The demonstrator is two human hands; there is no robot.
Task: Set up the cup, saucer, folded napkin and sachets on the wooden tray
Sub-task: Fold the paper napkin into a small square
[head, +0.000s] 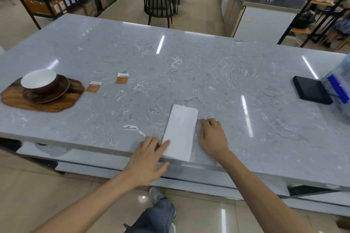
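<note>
The left hand lies at the near edge of the counter, fingers straight and relaxed, with one fingertip touching the near left corner of the napkin. It grips nothing. The right hand rests on the counter just beside the napkin's right edge, fingers loosely bent with the tips at or very close to that edge; it holds nothing either.

The napkin lies between the two hands, folded into a long white rectangle, its near end reaching the counter edge. Folding appears complete or nearly so.

Further out to the left, two orange sachets lie flat on the counter, apart from each other, the nearer of them just beside the wooden tray. The tray, at the far left, carries the brown saucer with the cup standing on it.

Status, as judged: cup and saucer are placed. Remaining: transfer the napkin and both sachets to the tray, well apart from the hands.
</note>
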